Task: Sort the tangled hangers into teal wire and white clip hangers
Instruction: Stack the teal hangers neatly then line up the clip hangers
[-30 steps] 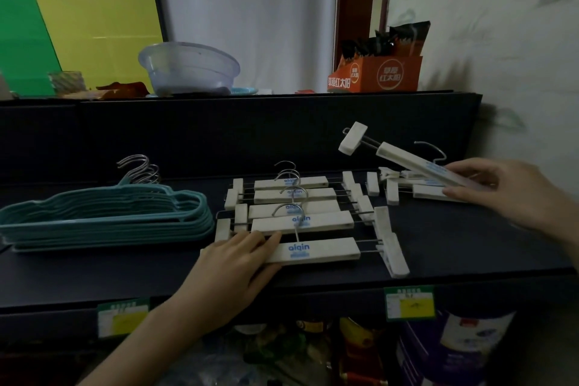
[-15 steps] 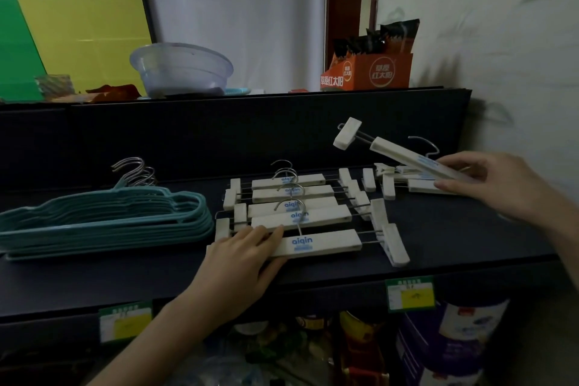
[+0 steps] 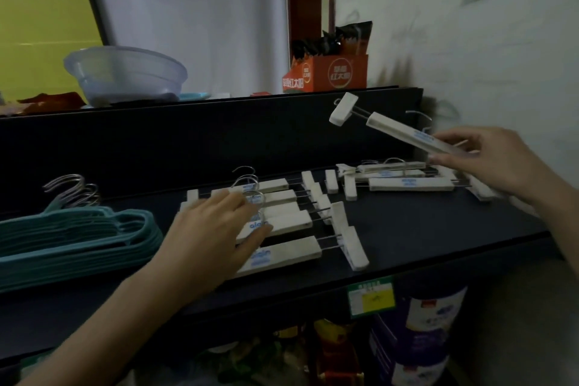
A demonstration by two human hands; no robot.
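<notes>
Lifted hanger (image 3: 404,135): pinched at the bar's right end by the right hand (image 3: 488,166), fingers closed on it. It is held clear of the shelf (image 3: 438,229), tilted, clip end up-left. Left hand (image 3: 213,229): fingers loosely extended and laid flat on the white row (image 3: 288,219) mid-shelf, nothing gripped. Teal stack (image 3: 78,235) is laid at the left, apart from the whites. Right pile (image 3: 410,183), just under the lifted hanger, is judged not yet sorted.

Handling, judged: white hangers are expected to be light and stiff. Clips are carried on thin rods and may slide; hooks are likely to snag neighbours. The bar's middle is preferred as the grip point, not clip or rod. With an end grip, droop is possible.

Hidden or unclear:
- The lifted hanger's hook is barely made out against the wall, and its bar end is covered by fingers.
- The row's left part is covered by the left hand.
- The right pile's count cannot be told (overlap, blur).
- The teal stack is cut off at the left edge.
</notes>
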